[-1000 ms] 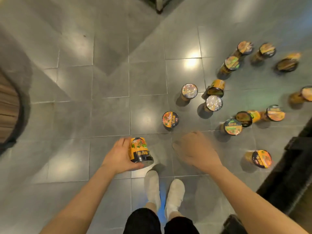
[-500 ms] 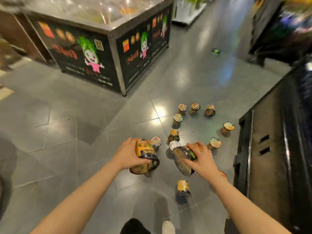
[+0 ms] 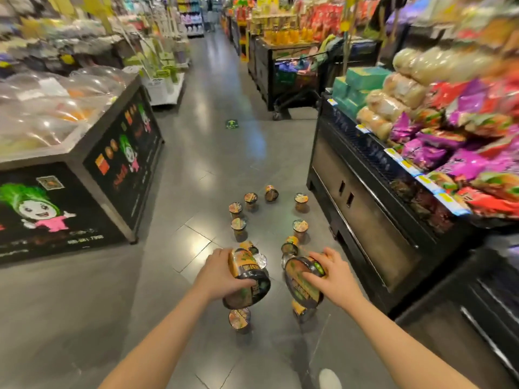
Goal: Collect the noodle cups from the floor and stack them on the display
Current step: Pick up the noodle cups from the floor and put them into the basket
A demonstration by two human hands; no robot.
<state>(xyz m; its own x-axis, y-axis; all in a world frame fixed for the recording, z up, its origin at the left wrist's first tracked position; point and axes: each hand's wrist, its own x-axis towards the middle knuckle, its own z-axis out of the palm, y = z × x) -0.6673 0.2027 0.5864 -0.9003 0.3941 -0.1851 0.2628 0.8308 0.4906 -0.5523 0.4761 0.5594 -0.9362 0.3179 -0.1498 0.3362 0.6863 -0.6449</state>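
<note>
My left hand (image 3: 217, 272) grips an orange and black noodle cup (image 3: 248, 279), tilted with its lid toward me. My right hand (image 3: 332, 276) holds a second noodle cup (image 3: 300, 279) of the same kind, also tilted. Both are held above the floor at mid-frame. Several more noodle cups stand or lie on the grey tiles beyond and below my hands, among them one (image 3: 300, 227) near the display and one (image 3: 239, 318) just under my left hand. The black display stand (image 3: 362, 203) with packaged snacks is on the right.
A black island counter (image 3: 92, 175) with a cartoon figure and clear bags on top stands to the left. A shopping cart (image 3: 297, 80) sits further up the aisle. Shelves of goods line both sides. My white shoe (image 3: 330, 379) shows at the bottom.
My right hand picked up a second cup from the floor. I have straightened up, so the view rose from the floor tiles to the aisle, with both cups lifted.
</note>
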